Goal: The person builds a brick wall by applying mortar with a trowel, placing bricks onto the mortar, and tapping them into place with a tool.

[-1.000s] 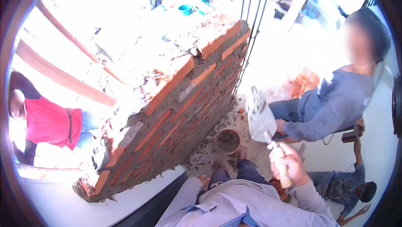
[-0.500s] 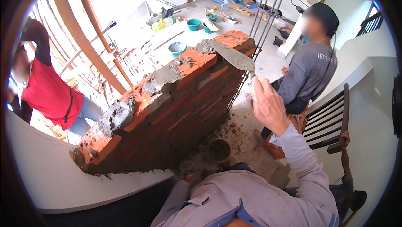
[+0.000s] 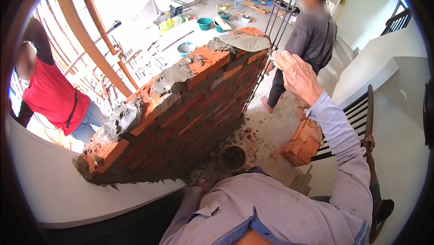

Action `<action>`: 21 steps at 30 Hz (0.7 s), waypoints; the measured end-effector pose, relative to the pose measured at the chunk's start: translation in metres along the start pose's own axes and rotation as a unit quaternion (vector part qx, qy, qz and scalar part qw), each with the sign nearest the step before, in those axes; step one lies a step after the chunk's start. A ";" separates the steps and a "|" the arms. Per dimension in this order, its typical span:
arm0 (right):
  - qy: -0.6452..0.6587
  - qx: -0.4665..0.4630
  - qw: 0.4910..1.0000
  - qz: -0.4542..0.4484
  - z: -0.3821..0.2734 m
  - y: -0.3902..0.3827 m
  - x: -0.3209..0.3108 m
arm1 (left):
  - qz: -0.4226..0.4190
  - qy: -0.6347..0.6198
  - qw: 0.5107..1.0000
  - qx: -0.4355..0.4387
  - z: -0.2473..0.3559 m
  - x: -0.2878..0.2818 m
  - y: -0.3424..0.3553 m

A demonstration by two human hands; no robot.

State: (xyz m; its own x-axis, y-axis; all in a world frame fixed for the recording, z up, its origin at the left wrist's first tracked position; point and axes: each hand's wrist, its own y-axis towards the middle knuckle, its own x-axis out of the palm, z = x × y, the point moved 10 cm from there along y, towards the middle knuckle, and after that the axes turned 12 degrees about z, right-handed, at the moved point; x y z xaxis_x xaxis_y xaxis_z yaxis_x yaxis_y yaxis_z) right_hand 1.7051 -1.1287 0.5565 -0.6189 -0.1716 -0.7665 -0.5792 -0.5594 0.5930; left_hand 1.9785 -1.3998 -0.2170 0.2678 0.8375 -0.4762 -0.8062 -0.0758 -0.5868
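Observation:
My right hand point(image 3: 298, 76) is closed round the handle of a trowel point(image 3: 246, 42). The trowel's broad grey blade lies nearly flat across the far end of the brick wall point(image 3: 194, 104). Beside the blade tip sits a lump of wet mortar point(image 3: 220, 46), and more mortar point(image 3: 171, 80) is spread in patches along the wall's top course. Low down by the near foot of the wall is my left hand point(image 3: 201, 184), mostly hidden by my sleeve; its fingers cannot be made out.
A round bucket point(image 3: 233, 157) stands on the floor by the wall, with stacked bricks point(image 3: 302, 143) to its right. Steel rods point(image 3: 281, 19) rise at the wall's far end. Persons are on the left, in red point(image 3: 54, 93), at the back right point(image 3: 309, 32) and by the railing point(image 3: 370, 144).
The trowel blade has swung from a downward slant over the wall's edge to lying flatter across its top. The person in dark grey has risen from beside the brick stack and stepped away.

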 end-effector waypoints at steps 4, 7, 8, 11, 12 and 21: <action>0.040 0.058 0.997 0.014 0.008 -0.025 -0.001 | 0.063 -0.123 0.990 -0.019 -0.001 -0.025 -0.009; 0.445 0.287 0.848 -0.018 0.021 -0.089 0.062 | 0.063 -0.105 0.992 -0.001 0.015 -0.033 -0.028; 0.579 0.444 0.683 -0.046 0.013 -0.117 0.100 | 0.057 -0.029 0.997 0.036 0.024 -0.040 -0.037; 0.719 0.359 0.594 -0.035 -0.055 -0.097 0.133 | 0.039 0.035 0.998 0.037 0.024 -0.060 -0.078; 0.738 0.356 0.574 -0.023 -0.064 -0.098 0.152 | 0.032 0.039 0.998 0.027 0.023 -0.064 -0.092; 0.731 0.372 0.572 -0.003 -0.087 -0.150 0.247 | 0.010 0.039 0.997 -0.062 -0.007 -0.134 -0.162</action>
State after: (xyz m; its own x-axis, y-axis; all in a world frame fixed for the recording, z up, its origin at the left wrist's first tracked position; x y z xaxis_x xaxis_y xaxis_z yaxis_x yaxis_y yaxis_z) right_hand 1.6848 -1.1576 0.2568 0.1745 -0.9705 0.1662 -0.9810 -0.1569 0.1140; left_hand 2.0766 -1.5039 -0.0629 0.2974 0.7908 -0.5350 -0.7416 -0.1616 -0.6511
